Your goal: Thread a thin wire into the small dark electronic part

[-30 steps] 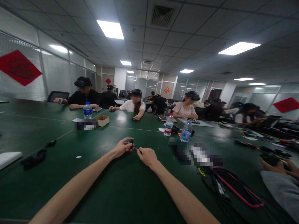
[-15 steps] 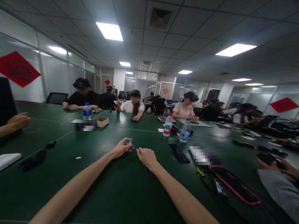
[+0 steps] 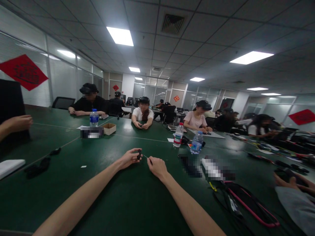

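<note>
Just above the green table (image 3: 110,203), my left hand (image 3: 129,158) pinches a small dark object (image 3: 139,154) between thumb and fingers. My right hand (image 3: 157,167) is closed on a thin tool (image 3: 145,156) whose slim shaft points left toward the dark object. The tip ends close to that object; whether they touch is too small to tell. Most of the tool is hidden inside my right fist.
Two bottles (image 3: 178,135) (image 3: 196,143) stand ahead to the right. A pink-edged black pouch (image 3: 251,203) with cables lies right. An open cardboard box (image 3: 109,128) and another bottle (image 3: 94,118) are ahead left. People sit around the table; one person's hand (image 3: 21,124) is at left.
The dark object in my left hand is turned differently, and the tool tip sits slightly farther from it. The view has shifted a little. Across the table, a person's hands have come together.
</note>
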Demonstrator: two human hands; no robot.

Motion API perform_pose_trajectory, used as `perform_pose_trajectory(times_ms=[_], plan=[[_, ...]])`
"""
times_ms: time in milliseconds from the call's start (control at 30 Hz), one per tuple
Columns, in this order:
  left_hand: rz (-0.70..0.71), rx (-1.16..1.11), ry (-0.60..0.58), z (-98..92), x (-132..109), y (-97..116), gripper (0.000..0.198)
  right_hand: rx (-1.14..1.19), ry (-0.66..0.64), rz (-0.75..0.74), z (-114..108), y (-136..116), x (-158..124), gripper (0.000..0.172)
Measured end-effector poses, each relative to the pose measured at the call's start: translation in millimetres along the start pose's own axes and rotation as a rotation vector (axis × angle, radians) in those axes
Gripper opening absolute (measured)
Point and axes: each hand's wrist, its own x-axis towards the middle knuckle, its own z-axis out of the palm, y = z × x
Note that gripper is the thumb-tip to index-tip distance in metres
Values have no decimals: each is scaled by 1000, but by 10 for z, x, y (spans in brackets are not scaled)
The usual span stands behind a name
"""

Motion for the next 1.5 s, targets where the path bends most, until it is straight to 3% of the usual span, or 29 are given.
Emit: perform_pose_trajectory(times_ms=[100, 300, 667, 1067, 1233, 1500], plan=[[-14, -9, -1, -13, 2, -6, 49, -32, -11, -81, -25, -60, -14, 44], [0, -2, -23, -22, -3, -10, 51, -46, -7, -107, -40, -81, -19, 45], [7, 19, -46, -19, -15, 1, 53, -86, -51, -74, -72, -111, -24, 46], [15, 64, -39, -9, -2, 14, 51, -71, -12, -42, -17, -103, -28, 47], [-22, 82, -80, -32, -8, 11, 54, -53, -24, 50, 14, -53, 19, 48], [37, -3, -8, -74, 26, -26, 53, -112, 4, -75, 69, -76, 21, 48]])
